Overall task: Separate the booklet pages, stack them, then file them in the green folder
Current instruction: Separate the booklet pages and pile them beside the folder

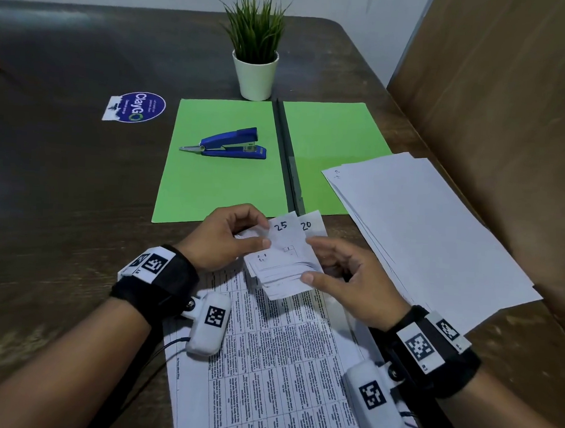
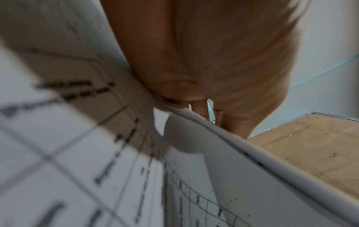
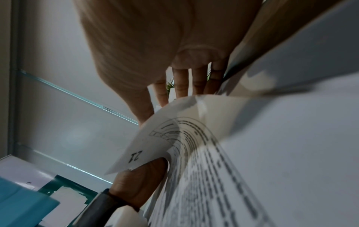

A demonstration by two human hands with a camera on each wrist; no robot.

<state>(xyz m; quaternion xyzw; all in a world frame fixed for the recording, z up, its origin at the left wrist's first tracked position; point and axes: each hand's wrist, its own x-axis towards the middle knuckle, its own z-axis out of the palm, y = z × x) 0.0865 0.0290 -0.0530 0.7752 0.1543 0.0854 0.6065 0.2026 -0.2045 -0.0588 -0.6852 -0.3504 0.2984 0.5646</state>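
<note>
Two hands hold a booklet (image 1: 282, 262) of printed pages just above the near part of a dark worktop (image 1: 65, 188). The left hand (image 1: 222, 237) pinches the upper left corner of the raised pages between thumb and curled fingers; the right hand (image 1: 346, 278) grips the right edge, thumb on top and fingers underneath. The top corners of two pages are fanned apart and carry the handwritten numbers 25 and 20. In the right wrist view a curled page marked 21 lies against the thumb (image 3: 141, 181) of the left hand. In the left wrist view the pages (image 2: 97, 153) bend up under the palm, blurred. A printed sheet (image 1: 268, 358) with a table of text lies flat on the worktop beneath both wrists. The green folder (image 1: 224, 179) lies open beyond the hands, its two leaves flat and a dark spine between them. A blue stapler (image 1: 227, 143) rests on the left leaf. A stack of blank white sheets (image 1: 429, 236) lies to the right, overlapping the lower right corner of the folder's right leaf. A potted plant (image 1: 256, 51) in a white pot stands behind the folder, and a round blue sticker (image 1: 140, 107) lies to the folder's left.
</note>
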